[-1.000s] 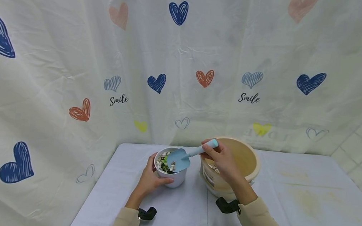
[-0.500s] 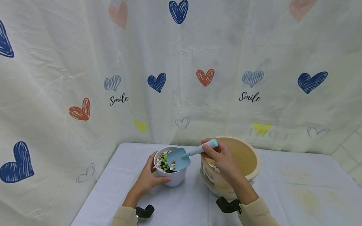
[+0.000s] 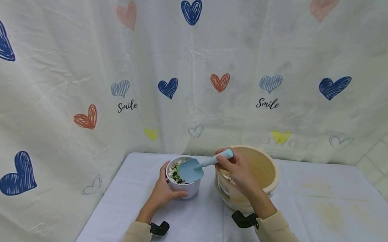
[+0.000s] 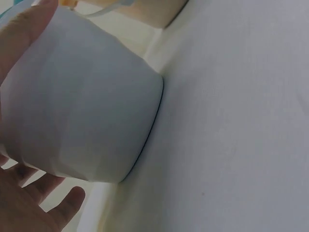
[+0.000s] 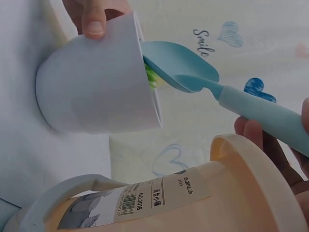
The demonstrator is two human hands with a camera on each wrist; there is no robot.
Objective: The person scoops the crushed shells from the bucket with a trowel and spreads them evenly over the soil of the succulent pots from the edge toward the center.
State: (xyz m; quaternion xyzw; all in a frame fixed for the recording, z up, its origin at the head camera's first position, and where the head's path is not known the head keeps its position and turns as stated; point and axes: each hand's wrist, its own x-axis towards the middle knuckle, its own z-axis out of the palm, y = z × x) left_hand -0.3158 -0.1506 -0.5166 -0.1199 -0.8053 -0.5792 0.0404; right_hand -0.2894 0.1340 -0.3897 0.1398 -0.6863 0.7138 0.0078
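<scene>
- The pale hanging sheet (image 3: pixel 235 47), printed with hearts and the word "Smile", is the largest thing before me; it hangs behind the far edge of the table.
- The table (image 3: pixel 309 227) has a white covering, with yellowish stains toward its right edge.
- The cream bucket (image 3: pixel 260 171) stands close to the middle of the far edge. Its carrying handle (image 5: pixel 72 191) hangs down outside.
- The white pot (image 3: pixel 191 192), also near the far edge, is to the left of the bucket, toward the far left corner. The two stand apart, and the base of the pot seems to touch the table.
- The left hand (image 3: pixel 164 191) holds this pot: the thumb lies on the near side, the other fingers go around the left side.
- The right hand (image 3: pixel 239 173) is above the left rim of the bucket, its fingers closed around the handle of the trowel.
- The light blue trowel (image 3: pixel 191 170) slopes down to the left, its blade over the mouth of the pot; whether it touches the rim, I cannot tell.
- The paper label (image 5: pixel 145 200) is on the bucket's outer wall.
- Green leaves (image 3: pixel 176 169) and small whitish pieces (image 3: pixel 171 173) lie inside the pot.
- More pale pieces (image 3: pixel 229 179) show inside the bucket.
</scene>
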